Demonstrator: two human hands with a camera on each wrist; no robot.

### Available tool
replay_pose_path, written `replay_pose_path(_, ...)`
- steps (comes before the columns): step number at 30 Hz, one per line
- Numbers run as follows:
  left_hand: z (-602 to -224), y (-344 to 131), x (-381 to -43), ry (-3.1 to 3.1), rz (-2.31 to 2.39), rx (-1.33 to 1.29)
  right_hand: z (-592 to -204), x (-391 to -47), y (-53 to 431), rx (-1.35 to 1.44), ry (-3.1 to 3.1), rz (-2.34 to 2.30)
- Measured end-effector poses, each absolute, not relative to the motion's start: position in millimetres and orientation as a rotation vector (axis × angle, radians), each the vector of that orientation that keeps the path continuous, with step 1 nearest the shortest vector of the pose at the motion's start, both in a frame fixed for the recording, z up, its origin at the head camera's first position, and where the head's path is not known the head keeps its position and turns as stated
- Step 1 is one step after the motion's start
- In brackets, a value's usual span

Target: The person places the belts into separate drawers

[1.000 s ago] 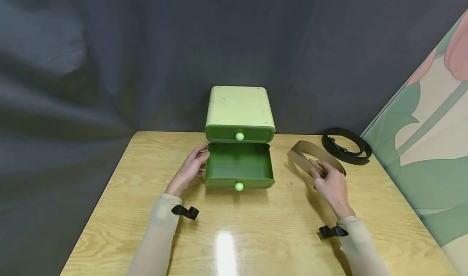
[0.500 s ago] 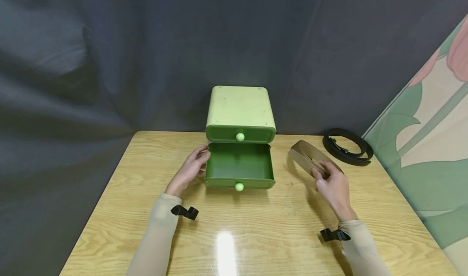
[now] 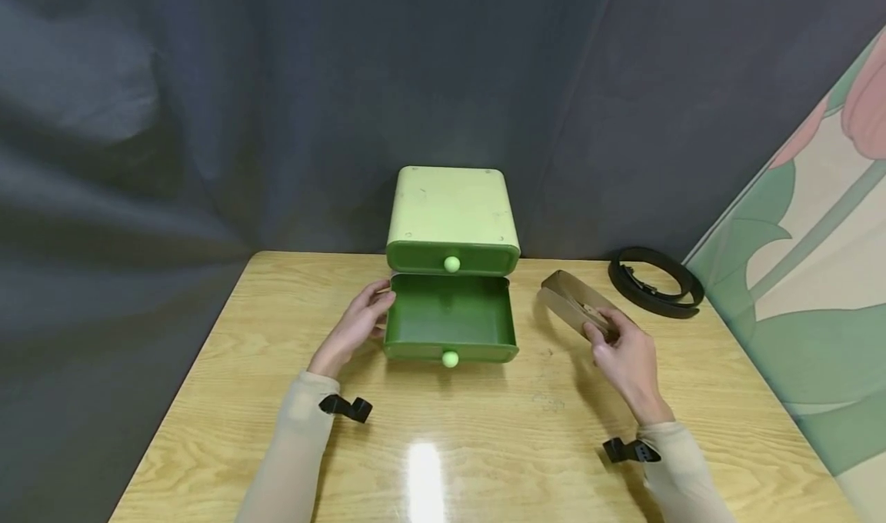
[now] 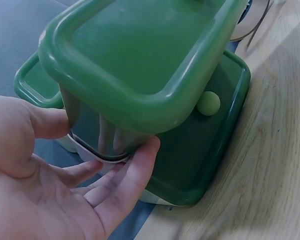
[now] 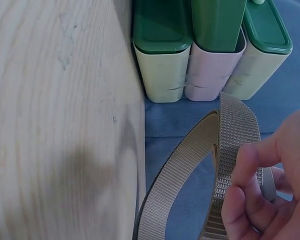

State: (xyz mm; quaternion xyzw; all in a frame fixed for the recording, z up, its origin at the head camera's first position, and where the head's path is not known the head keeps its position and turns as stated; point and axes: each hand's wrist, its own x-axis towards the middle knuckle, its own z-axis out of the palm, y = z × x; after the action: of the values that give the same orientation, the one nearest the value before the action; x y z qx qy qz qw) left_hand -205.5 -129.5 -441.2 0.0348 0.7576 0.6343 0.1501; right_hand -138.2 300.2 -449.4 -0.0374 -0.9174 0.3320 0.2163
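Observation:
In the head view my right hand [image 3: 626, 358] pinches a coiled tan webbing belt [image 3: 564, 308] between thumb and fingers. The right wrist view shows the ribbed loop of the belt [image 5: 235, 130] standing on edge, its buckle side partly behind the fingers. A small drawer unit [image 3: 453, 204], pale green on top, stands at the table's back with its middle green drawer [image 3: 450, 315] pulled out and bare inside. My left hand [image 3: 354, 327] holds the left side of this drawer. In the left wrist view, thumb and fingers [image 4: 140, 165] span the drawer's side beside the pink tier.
A coiled black belt [image 3: 654, 281] lies at the back right of the wooden table [image 3: 512, 438]. Dark cloth [image 3: 332, 108] hangs behind, and a flower-patterned panel [image 3: 817, 331] runs along the right edge. The unit's bottom drawer is hidden under the open one in the head view.
The tan belt has tilted and its loop looks narrower, with the right hand turned slightly around it. The left hand and the drawer hold their place.

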Motion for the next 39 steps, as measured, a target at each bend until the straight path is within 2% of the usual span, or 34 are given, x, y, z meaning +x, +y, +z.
replay_pose_path(14,-447,-126,-205,2.167,1.83,0.121,-450,-136,301,-0.114,-2.527,0.837)
replay_pose_path(39,-444,-129,-207,2.168,1.837,0.115,-434,-132,290,0.04,-2.476,0.833)
